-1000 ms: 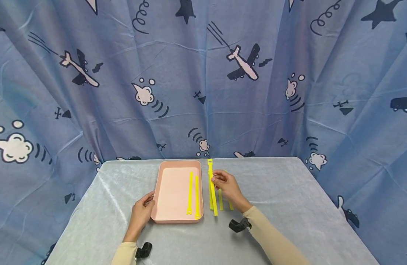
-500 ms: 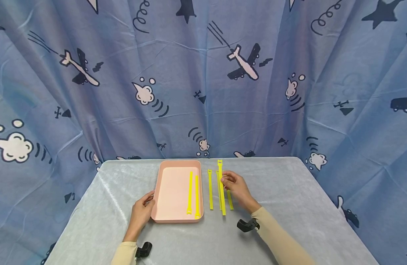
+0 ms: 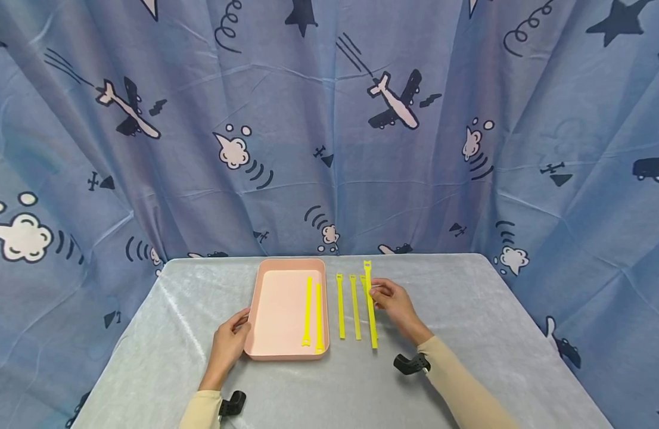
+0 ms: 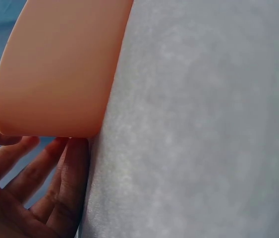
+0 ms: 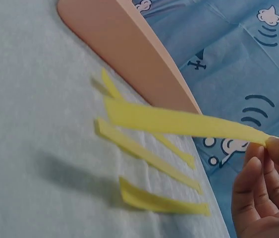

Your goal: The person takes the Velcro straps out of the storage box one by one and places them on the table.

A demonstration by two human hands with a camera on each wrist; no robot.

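A yellow strap point(image 3: 370, 310) with a slotted end is pinched between the thumb and fingers of my right hand point(image 3: 398, 305). It hangs above the table, lengthwise to me. Below and left of it lie three similar straps, among them a left one point(image 3: 340, 307) and a middle one point(image 3: 355, 307); the held strap partly covers the third in the head view. Two more yellow straps point(image 3: 308, 313) lie inside the pink tray point(image 3: 276, 310), near its right wall. My left hand point(image 3: 229, 342) touches the tray's left side, its fingertips point(image 4: 72, 148) against the outer wall.
Grey cloth covers the table point(image 3: 469, 316), which ends at a far edge just beyond the tray. A blue curtain point(image 3: 286, 149) printed with planes hangs behind it. Each wrist wears a black device point(image 3: 412, 363).
My right hand has moved rightward with the held strap, from above the left strap to above the rightmost one. The straps on the table now show more fully. The left hand and tray stay put.
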